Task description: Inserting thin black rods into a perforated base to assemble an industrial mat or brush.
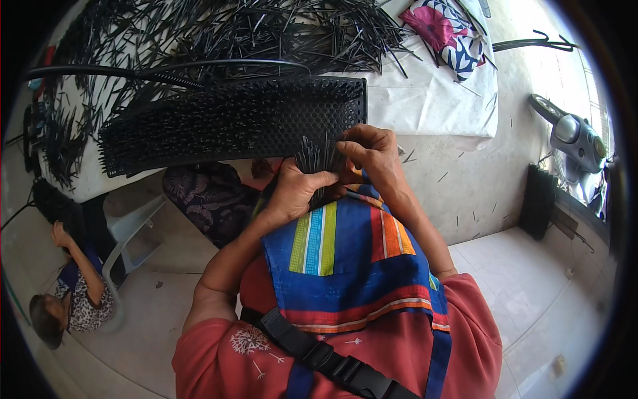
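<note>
My left hand (296,189) is closed around a bundle of thin black strips (315,154), whose upper ends fan out above the thumb. Close by on the right, my right hand (373,154) has its thumb and forefinger pinched together beside the bundle; whatever lies between the fingertips is too small to make out. Just beyond both hands stretches a long black perforated panel (232,123). Dense black strips stick up over its left and middle parts, while bare holes show toward its right end.
Heaps of loose black strips (266,33) cover the white-covered table (432,110). A patterned cloth with a pink flower (435,28) lies at the far right. Another person (86,299) sits at left near a grey plastic chair (129,236). A motor scooter (577,143) stands at right.
</note>
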Tool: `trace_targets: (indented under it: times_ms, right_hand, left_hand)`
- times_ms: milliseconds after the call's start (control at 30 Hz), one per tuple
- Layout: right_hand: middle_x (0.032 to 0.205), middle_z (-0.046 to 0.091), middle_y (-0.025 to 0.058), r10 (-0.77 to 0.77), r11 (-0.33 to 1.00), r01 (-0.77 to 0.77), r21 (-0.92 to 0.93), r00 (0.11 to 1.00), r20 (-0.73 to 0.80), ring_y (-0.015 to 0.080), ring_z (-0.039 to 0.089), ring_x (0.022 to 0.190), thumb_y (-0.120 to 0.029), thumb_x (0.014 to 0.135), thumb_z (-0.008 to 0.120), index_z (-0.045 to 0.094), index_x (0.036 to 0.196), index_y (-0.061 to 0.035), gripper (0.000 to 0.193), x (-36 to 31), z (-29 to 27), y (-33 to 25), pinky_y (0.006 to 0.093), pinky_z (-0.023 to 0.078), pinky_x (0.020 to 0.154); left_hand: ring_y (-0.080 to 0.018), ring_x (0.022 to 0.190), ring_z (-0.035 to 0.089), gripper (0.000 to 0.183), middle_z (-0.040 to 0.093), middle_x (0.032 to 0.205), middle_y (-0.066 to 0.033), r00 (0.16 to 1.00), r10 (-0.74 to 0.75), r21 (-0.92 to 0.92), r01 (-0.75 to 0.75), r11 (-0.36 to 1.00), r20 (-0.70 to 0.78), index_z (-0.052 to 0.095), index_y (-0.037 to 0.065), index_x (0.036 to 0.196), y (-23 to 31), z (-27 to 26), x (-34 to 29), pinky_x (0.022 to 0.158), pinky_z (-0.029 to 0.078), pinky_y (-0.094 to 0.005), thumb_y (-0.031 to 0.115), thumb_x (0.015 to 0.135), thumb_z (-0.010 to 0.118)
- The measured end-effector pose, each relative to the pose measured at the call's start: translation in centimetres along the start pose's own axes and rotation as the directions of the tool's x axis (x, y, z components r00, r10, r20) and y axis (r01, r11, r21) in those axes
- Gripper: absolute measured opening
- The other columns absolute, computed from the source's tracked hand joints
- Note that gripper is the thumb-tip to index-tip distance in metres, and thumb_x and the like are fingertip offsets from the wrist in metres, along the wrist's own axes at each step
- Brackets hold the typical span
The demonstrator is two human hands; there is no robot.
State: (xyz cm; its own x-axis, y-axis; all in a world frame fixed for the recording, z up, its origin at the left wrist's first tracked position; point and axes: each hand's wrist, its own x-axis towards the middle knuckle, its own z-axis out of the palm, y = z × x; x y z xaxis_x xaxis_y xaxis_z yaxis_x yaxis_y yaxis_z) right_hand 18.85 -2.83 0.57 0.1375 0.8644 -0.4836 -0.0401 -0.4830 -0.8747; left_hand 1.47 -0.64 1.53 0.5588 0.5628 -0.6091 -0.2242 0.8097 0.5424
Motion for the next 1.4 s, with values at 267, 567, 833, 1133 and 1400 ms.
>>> trace_targets:
  times_ms: [267,567,833,1133,1400]
  right_hand:
    - [0.058,0.055,-0.0016,0.051,0.971,-0.054,0.231,0.999,0.019,0.0034,0.045,0.045,-0.01,0.086,0.067,0.066,0.084,-0.002,0.008,0.4,1.0,0.4,0.0199,0.032,0.041]
    - [0.07,0.06,0.0005,-0.227,0.924,0.29,0.248,0.94,-0.253,0.0047,0.048,0.054,-0.005,0.087,0.065,0.067,0.09,0.0011,0.007,3.2,2.1,-0.9,0.0185,0.035,0.049]
    - [0.081,0.064,0.0078,-0.694,0.719,0.642,-0.267,0.685,-0.22,0.0151,0.062,0.072,0.005,0.073,0.072,0.069,0.086,-0.0002,0.014,5.7,5.1,-1.4,0.0245,0.048,0.064]
    - [0.08,0.065,0.009,-0.723,0.672,0.627,-0.394,0.672,-0.164,0.0177,0.064,0.07,0.004,0.072,0.072,0.07,0.087,0.0001,0.015,5.9,5.5,-2.0,0.0259,0.05,0.064]
    - [0.076,0.064,0.0087,-0.728,0.63,0.582,-0.514,0.674,-0.13,0.0215,0.064,0.064,-0.004,0.071,0.075,0.072,0.085,-0.0036,0.014,6.7,5.9,-2.3,0.0278,0.049,0.059]
  left_hand:
    - [-0.0173,0.071,0.068,0.021,0.069,0.092,-0.0111,0.987,0.072,-0.122,-0.089,0.989,-0.14,0.064,0.001,0.104,-0.4,0.0,0.0,0.059,0.057,-0.0282,-0.004,0.084,0.06]
    - [-0.0208,0.071,0.067,0.016,0.069,0.087,-0.0126,0.982,-0.024,-0.19,-0.012,0.982,-0.188,0.062,-0.002,0.103,-1.3,-3.1,-0.1,0.063,0.058,-0.032,0.003,0.088,0.061]
    - [-0.0204,0.071,0.067,0.019,0.068,0.087,-0.0125,0.979,0.007,-0.217,-0.051,0.975,-0.202,0.06,0.0,0.107,-0.3,-2.6,-0.5,0.062,0.057,-0.0312,-0.002,0.088,0.058]
    - [-0.0201,0.071,0.068,0.017,0.069,0.087,-0.0129,0.982,0.067,-0.136,-0.092,0.986,-0.178,0.061,-0.002,0.102,0.0,-3.0,-0.5,0.06,0.055,-0.0285,-0.004,0.087,0.056]
    - [-0.0211,0.069,0.067,0.014,0.069,0.086,-0.0145,0.977,0.004,-0.202,-0.048,0.978,-0.212,0.061,-0.002,0.1,0.0,-3.5,-0.1,0.058,0.053,-0.0295,-0.001,0.086,0.059]
